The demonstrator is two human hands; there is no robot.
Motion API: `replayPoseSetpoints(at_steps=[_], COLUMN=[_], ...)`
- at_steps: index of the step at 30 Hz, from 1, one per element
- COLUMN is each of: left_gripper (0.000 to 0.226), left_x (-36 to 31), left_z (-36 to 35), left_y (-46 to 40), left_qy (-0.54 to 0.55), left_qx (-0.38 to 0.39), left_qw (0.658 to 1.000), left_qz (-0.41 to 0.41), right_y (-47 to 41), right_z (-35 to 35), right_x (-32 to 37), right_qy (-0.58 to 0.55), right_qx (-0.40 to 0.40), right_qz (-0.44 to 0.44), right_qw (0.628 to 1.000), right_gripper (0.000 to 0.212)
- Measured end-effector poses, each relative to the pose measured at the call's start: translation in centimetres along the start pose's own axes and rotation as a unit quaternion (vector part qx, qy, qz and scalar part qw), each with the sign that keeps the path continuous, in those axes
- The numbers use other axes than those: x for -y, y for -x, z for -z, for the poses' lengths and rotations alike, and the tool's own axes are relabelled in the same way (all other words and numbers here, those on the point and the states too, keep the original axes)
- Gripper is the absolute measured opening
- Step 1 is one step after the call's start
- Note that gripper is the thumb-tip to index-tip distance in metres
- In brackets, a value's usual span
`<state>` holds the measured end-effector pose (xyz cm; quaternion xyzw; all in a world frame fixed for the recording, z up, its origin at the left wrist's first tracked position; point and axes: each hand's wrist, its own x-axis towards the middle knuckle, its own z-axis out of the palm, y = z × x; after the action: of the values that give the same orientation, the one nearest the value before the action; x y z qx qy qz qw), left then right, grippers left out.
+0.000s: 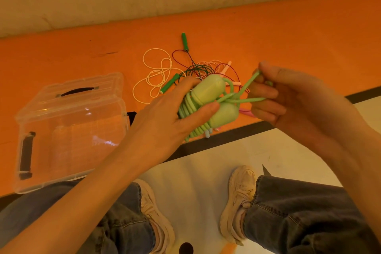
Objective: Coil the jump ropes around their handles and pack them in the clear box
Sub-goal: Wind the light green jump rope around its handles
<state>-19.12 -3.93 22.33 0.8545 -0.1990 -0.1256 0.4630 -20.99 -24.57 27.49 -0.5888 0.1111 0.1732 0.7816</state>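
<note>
Handles [208,91] sit side by side in our left hand [165,121], fingers clamped round the coils, long axis pointing up-right. Loose light green rope [247,100] end runs across to our right hand [288,99], pinched tight. Clear box [70,130] waits left of the left hand, so that hand's nearer.

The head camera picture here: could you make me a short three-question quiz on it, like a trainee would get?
1. True or false: the clear plastic box already holds a coiled rope.
2. Which hand holds the two pale green rounded handles? A left, B right.
3. Fill in: the right hand pulls the loose end of the pale green ____.

Key:
1. False; it looks empty, lid open.
2. A; the left hand has its grip around them and the coils.
3. Rope. Other ropes lie tangled on the orange mat.
</note>
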Motion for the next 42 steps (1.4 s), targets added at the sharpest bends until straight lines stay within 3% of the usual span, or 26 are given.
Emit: replayPoseSetpoints(at_steps=[4, 7, 13, 18, 22, 27, 30, 33, 35, 38, 42], left_gripper=[0.030, 0.031, 0.025, 0.031, 0.041, 0.046, 0.052, 0.069, 0.071, 0.059, 0.048], left_x=[0.2, 0.2, 0.0, 0.1, 0.1, -0.1, -0.5, -0.6, -0.6, -1.3, -1.7], left_z=[0.0, 0.2, -0.5, -0.6, -0.8, -0.4, 0.1, 0.3, 0.2, 0.2, 0.9], left_y=[-0.1, -0.5, -0.6, -0.7, -0.9, -0.6, -0.5, -0.7, -0.7, -0.5, -0.3], left_qy=[-0.029, -0.005, 0.031, 0.099, 0.108, 0.161, 0.182, 0.166, 0.166, 0.200, 0.290], left_qx=[-0.043, -0.049, 0.018, 0.052, 0.059, 0.075, 0.046, 0.016, 0.002, 0.010, 0.060], left_qw=[0.999, 0.999, 0.999, 0.994, 0.992, 0.982, 0.980, 0.983, 0.981, 0.973, 0.948], left_qz=[0.005, 0.004, -0.003, 0.020, 0.031, 0.060, 0.072, 0.082, 0.098, 0.112, 0.117], right_y=[0.1, 0.1, -0.5, -0.8, -0.9, -1.3, -1.4, -1.7, -1.9, -1.8, -1.4], right_z=[0.4, 0.8, 2.2, 2.7, 2.8, 1.9, 1.3, 0.8, 0.5, 0.0, -0.5], right_x=[-0.1, 0.5, 1.0, 1.0, 0.8, 0.2, 0.0, -0.8, -1.1, -1.0, -0.6], right_qy=[0.064, 0.001, -0.031, 0.064, 0.142, 0.126, 0.083, 0.221, 0.297, 0.263, 0.248], right_qx=[0.022, 0.026, -0.077, -0.165, -0.213, -0.174, -0.116, -0.093, -0.072, -0.018, 0.016], right_qz=[0.048, 0.102, 0.079, 0.086, 0.145, 0.172, 0.128, 0.056, 0.054, 0.040, 0.058], right_qw=[0.997, 0.994, 0.993, 0.980, 0.956, 0.962, 0.981, 0.969, 0.951, 0.964, 0.967], right_gripper=[0.027, 0.026, 0.028, 0.007, 0.017, 0.029, 0.048, 0.071, 0.063, 0.046, 0.048])
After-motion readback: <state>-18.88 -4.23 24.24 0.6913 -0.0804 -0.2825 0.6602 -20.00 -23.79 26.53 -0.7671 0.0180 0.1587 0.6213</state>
